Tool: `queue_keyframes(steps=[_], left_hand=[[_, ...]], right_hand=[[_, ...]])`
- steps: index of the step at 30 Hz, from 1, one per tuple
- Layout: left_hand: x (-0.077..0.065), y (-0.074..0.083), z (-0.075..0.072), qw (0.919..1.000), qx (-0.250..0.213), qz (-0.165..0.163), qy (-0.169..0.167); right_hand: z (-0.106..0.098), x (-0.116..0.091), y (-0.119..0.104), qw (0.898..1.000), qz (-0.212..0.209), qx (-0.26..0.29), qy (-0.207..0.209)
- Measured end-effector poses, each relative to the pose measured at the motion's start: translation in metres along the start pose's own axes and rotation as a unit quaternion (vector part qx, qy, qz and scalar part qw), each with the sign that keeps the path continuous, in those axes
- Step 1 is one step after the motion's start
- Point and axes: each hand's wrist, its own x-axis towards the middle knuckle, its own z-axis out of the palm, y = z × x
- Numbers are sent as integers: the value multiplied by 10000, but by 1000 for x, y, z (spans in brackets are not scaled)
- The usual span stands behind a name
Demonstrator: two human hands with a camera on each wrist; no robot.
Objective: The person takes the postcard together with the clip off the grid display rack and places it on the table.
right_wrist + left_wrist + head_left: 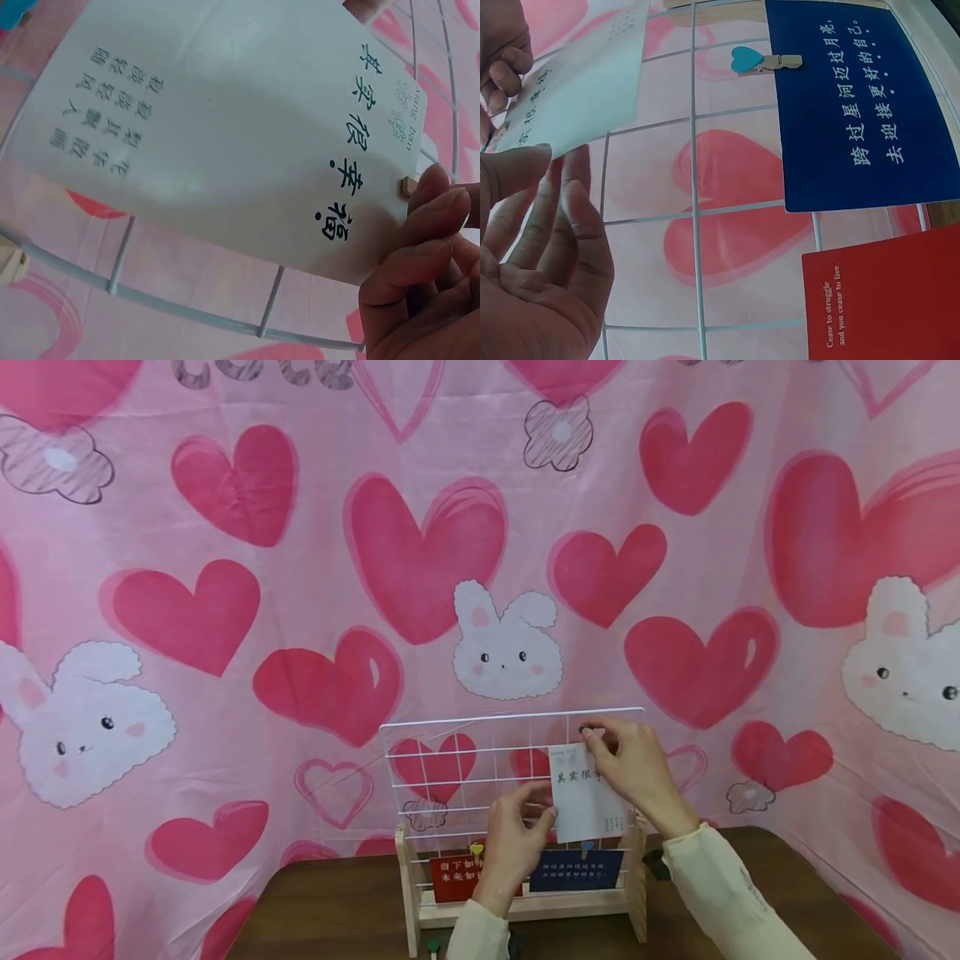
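A white card (pixel 588 802) with dark printed characters is held up in front of a white wire grid (pixel 461 768). My left hand (pixel 517 827) pinches the card's left edge, the thumb on its front and fingers behind, as the left wrist view shows. My right hand (pixel 633 764) is at the card's top edge and pinches a small wooden clothespin (pixel 409 186) with a dark end. Lower on the grid hang a blue card (pixel 862 112), clipped by a blue-heart clothespin (pixel 750 60), and a red card (pixel 450 877) under a yellow-heart clothespin (pixel 477 850).
The grid stands in a wooden base (pixel 547 906) on a dark brown table (pixel 315 902). Near the base's left foot lies a green-topped clothespin (pixel 433 948). Behind everything hangs a pink cloth (pixel 315 577) printed with hearts and rabbits.
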Motion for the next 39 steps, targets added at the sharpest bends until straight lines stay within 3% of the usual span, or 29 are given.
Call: queue_keyframes(steps=[10,20,29,39], left_hand=[[-2,2,0,10000,24,7,87],[-2,2,-2,9999,86,70,75],[-4,5,-12,9996,233,107,101],[-12,0,-32,9997,262,7,19]], right_hand=[[-1,-1,1,9962,309,772,-272],[-4,1,-1,9923,464,1116,266],[-14,0,-11,9899,258,1300,495],[-18,-1,-6,9831,602,1727,67]])
